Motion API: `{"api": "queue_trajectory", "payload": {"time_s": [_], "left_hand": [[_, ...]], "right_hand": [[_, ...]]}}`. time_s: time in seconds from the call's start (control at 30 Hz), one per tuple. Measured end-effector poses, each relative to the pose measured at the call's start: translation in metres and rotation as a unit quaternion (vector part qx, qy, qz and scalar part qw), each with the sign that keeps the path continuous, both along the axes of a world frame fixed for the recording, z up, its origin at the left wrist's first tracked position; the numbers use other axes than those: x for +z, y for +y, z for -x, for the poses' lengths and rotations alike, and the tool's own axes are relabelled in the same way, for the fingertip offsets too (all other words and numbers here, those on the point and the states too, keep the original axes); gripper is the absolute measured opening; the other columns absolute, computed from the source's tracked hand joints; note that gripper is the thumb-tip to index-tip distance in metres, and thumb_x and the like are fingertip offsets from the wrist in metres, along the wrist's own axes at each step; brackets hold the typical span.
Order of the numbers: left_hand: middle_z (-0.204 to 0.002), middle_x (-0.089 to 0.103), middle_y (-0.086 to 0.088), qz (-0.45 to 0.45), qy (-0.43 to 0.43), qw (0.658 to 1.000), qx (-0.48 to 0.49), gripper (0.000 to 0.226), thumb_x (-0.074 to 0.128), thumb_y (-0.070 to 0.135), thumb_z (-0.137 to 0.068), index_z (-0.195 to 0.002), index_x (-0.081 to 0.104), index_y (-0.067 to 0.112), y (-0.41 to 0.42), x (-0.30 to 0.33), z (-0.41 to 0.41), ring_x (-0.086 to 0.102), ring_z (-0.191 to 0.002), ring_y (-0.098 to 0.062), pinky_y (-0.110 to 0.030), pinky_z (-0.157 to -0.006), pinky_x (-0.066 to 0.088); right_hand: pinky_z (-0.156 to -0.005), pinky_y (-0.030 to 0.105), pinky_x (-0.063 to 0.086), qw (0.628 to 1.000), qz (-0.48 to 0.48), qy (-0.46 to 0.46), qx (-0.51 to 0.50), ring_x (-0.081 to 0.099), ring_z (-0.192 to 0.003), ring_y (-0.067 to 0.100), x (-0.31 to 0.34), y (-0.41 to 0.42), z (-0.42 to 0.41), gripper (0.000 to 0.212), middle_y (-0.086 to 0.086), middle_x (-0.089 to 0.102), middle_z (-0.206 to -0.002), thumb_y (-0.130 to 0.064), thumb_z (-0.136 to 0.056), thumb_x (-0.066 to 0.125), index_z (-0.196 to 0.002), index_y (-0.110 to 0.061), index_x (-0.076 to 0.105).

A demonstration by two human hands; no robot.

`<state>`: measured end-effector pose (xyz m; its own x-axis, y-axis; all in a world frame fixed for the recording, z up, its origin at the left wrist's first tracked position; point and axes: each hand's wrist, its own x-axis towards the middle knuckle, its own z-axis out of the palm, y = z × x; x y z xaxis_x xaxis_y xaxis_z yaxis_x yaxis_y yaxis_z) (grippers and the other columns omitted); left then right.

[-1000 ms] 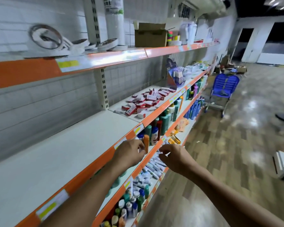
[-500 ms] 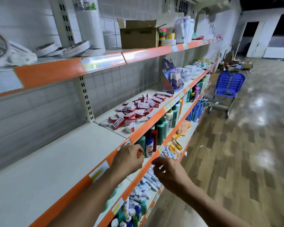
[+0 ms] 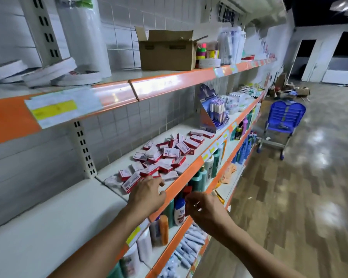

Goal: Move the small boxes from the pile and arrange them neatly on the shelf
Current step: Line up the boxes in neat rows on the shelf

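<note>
Two hands [image 3: 147, 194] [image 3: 204, 210], one box pile [image 3: 165, 157]

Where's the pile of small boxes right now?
In the head view, the pile of small boxes lies mid-frame on the middle shelf, left of the pen display, just beyond the left hand.

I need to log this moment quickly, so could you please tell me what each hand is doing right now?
Left hand: open, fingers reaching onto the pile of small boxes, nothing gripped.
Right hand: loosely curled; cannot tell whether it holds anything.
</note>
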<state>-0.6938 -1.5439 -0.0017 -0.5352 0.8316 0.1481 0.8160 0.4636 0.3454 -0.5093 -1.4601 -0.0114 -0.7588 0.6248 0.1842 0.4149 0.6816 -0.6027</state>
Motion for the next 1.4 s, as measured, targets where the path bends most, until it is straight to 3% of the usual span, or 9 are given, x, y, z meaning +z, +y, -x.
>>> {"api": "queue_trajectory", "payload": {"time_s": [0.1, 0.27, 0.57, 0.73, 0.93, 1.07, 1.2, 1.4], "left_hand": [[-0.121, 0.057, -0.001, 0.01, -0.001, 1.0, 0.017, 0.034, 0.055, 0.036, -0.091, -0.123, 0.06, 0.029, 0.012, -0.006, 0.013, 0.056, -0.11, -0.019, -0.033, -0.089, 0.048], [-0.119, 0.056, 0.001, 0.051, 0.0, 0.998, 0.03, 0.036, 0.062, 0.037, -0.088, -0.123, 0.06, 0.028, 0.021, -0.015, 0.029, 0.057, -0.109, -0.017, -0.032, -0.089, 0.051], [-0.109, 0.04, 0.008, 0.078, -0.041, 0.994, 0.057, 0.035, 0.072, 0.018, -0.081, -0.11, 0.062, 0.035, 0.038, -0.012, 0.03, 0.054, -0.092, -0.007, -0.019, -0.07, 0.042], [-0.107, 0.042, 0.014, 0.088, -0.062, 0.99, 0.093, 0.031, 0.075, 0.025, -0.079, -0.104, 0.063, 0.039, 0.051, 0.005, 0.025, 0.054, -0.098, -0.003, -0.023, -0.083, 0.048], [-0.117, 0.046, 0.013, 0.073, -0.081, 0.986, 0.125, 0.047, 0.075, 0.031, -0.081, -0.123, 0.056, 0.041, 0.077, 0.039, 0.018, 0.05, -0.104, -0.001, -0.02, -0.084, 0.046], [-0.124, 0.046, 0.012, 0.034, -0.085, 0.985, 0.144, 0.054, 0.076, 0.029, -0.082, -0.13, 0.053, 0.039, 0.096, 0.054, 0.023, 0.048, -0.104, -0.001, -0.012, -0.074, 0.037], [-0.13, 0.047, 0.01, 0.003, -0.077, 0.982, 0.174, 0.056, 0.075, 0.028, -0.082, -0.132, 0.053, 0.036, 0.112, 0.061, 0.039, 0.05, -0.11, -0.003, -0.015, -0.078, 0.039], [-0.135, 0.053, 0.007, -0.017, -0.083, 0.977, 0.195, 0.056, 0.075, 0.024, -0.082, -0.132, 0.053, 0.033, 0.137, 0.058, 0.081, 0.052, -0.118, -0.008, -0.019, -0.082, 0.041]], "right_hand": [[-0.069, 0.035, 0.056, 1.0, -0.003, 0.002, 0.012, 0.066, -0.078, 0.012, 0.002, 0.023, 0.014, 0.019, -0.004, 0.072, -0.089, -0.015, -0.087, 0.053, -0.097, -0.019, 0.069], [-0.077, 0.017, 0.053, 1.0, -0.001, -0.002, 0.017, 0.067, -0.094, 0.008, 0.003, 0.061, 0.037, 0.03, -0.005, 0.072, -0.111, -0.014, -0.092, 0.052, -0.117, -0.018, 0.069], [-0.076, 0.02, 0.052, 0.993, -0.016, -0.02, 0.116, 0.066, -0.09, 0.008, 0.006, 0.14, 0.077, 0.024, -0.01, 0.07, -0.102, -0.02, -0.09, 0.057, -0.11, -0.024, 0.07], [-0.075, 0.026, 0.054, 0.987, -0.03, 0.014, 0.158, 0.064, -0.08, 0.006, 0.012, 0.184, 0.097, 0.025, -0.013, 0.07, -0.095, -0.014, -0.085, 0.06, -0.104, -0.024, 0.074], [-0.075, 0.025, 0.054, 0.981, -0.036, 0.002, 0.191, 0.066, -0.081, 0.007, 0.024, 0.235, 0.114, 0.023, -0.009, 0.074, -0.102, -0.017, -0.087, 0.059, -0.105, -0.022, 0.073], [-0.066, 0.008, 0.044, 0.982, -0.039, -0.004, 0.185, 0.064, -0.08, 0.006, 0.033, 0.264, 0.127, 0.023, -0.007, 0.075, -0.099, -0.017, -0.087, 0.061, -0.107, -0.02, 0.073], [-0.075, 0.024, 0.05, 0.982, -0.029, -0.022, 0.187, 0.069, -0.09, 0.016, 0.039, 0.289, 0.153, 0.027, -0.003, 0.074, -0.101, -0.017, -0.086, 0.063, -0.112, -0.018, 0.071], [-0.073, 0.015, 0.04, 0.981, -0.055, -0.046, 0.182, 0.067, -0.094, 0.016, 0.046, 0.321, 0.212, 0.032, 0.0, 0.072, -0.11, -0.018, -0.087, 0.066, -0.118, -0.016, 0.068]]}}
